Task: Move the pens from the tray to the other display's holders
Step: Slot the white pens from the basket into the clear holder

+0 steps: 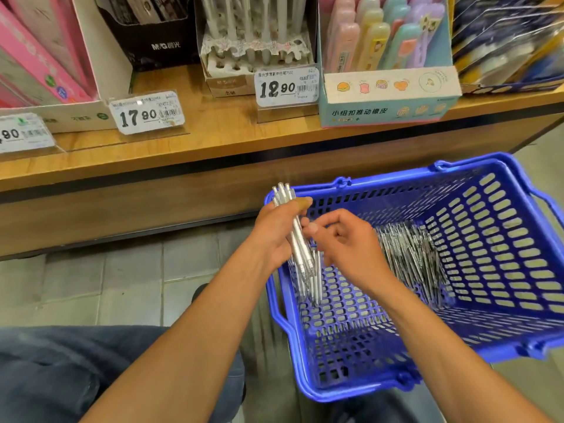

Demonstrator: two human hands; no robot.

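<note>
Left hand: closed around a bunch of silver pens, held almost upright, tilted slightly, clicker ends up above the thumb, tips down over the near-left corner of the blue basket. Right hand: just right of the bunch, fingers curled, thumb and forefinger pinched at the pen shafts; whether actually gripping one pen or only touching the bunch, impossible to tell.

More pens: a loose silver heap inside the basket, lying against its far-right floor and wall, behind the right wrist. Basket: perforated plastic, standing on the tiled floor, right of centre, below the wooden shelf.

On the shelf, far centre: a pen display with white holders, a row of pens standing at its back and several front holes empty. Just in front of it, a price tag reading 12.90. Left of that, a tag reading 17.90, a black box, and pink packages at far left. Right of the display, a box of pastel erasers. Near left: a knee in dark jeans.
</note>
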